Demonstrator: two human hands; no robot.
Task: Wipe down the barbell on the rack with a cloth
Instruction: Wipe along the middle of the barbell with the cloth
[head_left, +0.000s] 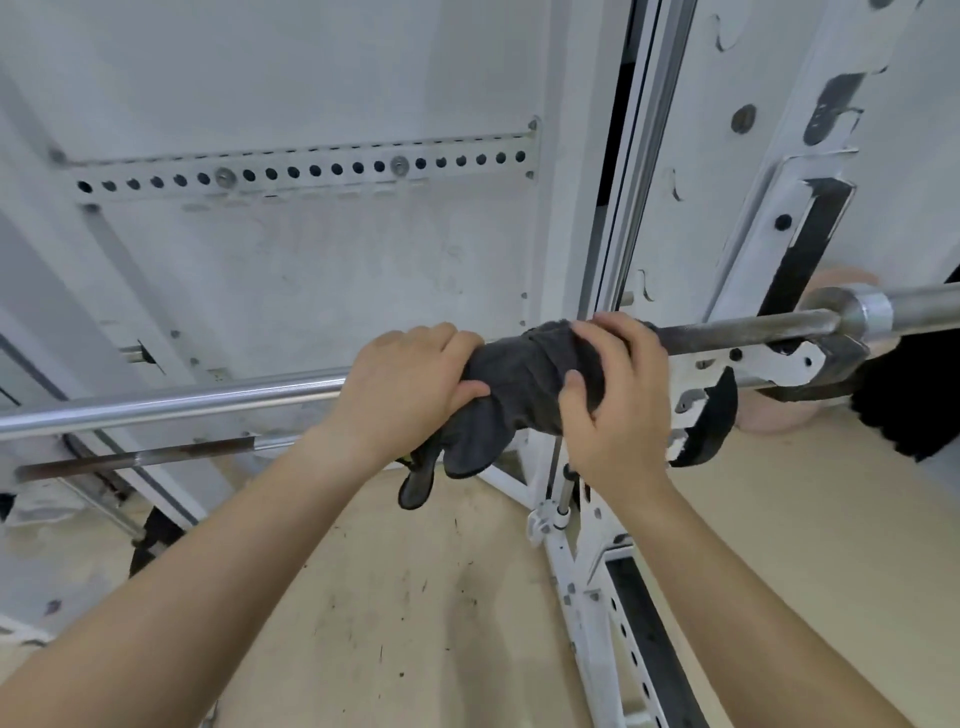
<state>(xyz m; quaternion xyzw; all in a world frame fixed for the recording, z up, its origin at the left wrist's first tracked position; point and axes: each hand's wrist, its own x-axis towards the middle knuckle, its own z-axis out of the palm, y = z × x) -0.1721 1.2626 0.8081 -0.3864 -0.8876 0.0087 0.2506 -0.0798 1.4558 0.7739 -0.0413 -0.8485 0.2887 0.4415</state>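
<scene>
A steel barbell (748, 332) lies across the white rack, its right end resting in a hook beside the collar (862, 312). A dark grey cloth (524, 374) is wrapped round the bar near the middle, with loose ends hanging below. My left hand (405, 384) grips the cloth's left part, fingers curled over the bar. My right hand (618, 384) grips the cloth's right part, thumb underneath. The bar under the cloth is hidden.
A white rack upright (769, 223) with a black-lined hook stands at the right. A second chrome bar (171, 402) runs lower left, and a darker rod (140, 460) below it. A perforated rail (311, 171) is fixed to the white wall. The beige floor (415, 597) lies below.
</scene>
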